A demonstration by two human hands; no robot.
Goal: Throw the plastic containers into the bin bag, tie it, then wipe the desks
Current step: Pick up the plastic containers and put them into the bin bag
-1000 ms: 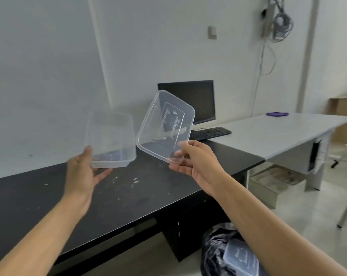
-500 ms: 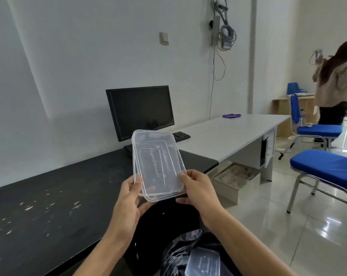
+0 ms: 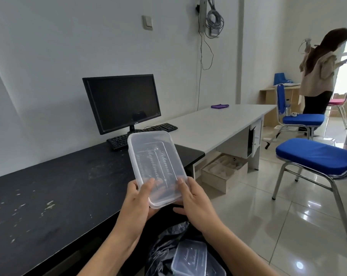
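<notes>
A clear plastic container point(image 3: 154, 162) with its lid on is held up in front of me, over the edge of the black desk point(image 3: 49, 188). My left hand point(image 3: 137, 198) grips its near left corner, thumb on the lid. My right hand point(image 3: 192, 198) grips its near right corner, thumb on top as well. Below, on the floor between my arms, the black bin bag point(image 3: 164, 250) stands open with another lidded clear container point(image 3: 190, 259) lying in it.
A monitor point(image 3: 121, 102) and keyboard point(image 3: 140, 132) stand at the black desk's far end. A white desk point(image 3: 218, 120) with a purple cloth point(image 3: 220, 106) adjoins it. Blue chairs point(image 3: 316, 158) stand on the tiled floor at right; a person point(image 3: 320, 76) stands far right.
The lid in my right hand and the tub in my left came together into one closed container. My view turned right and the container now sits lower, above the bin bag.
</notes>
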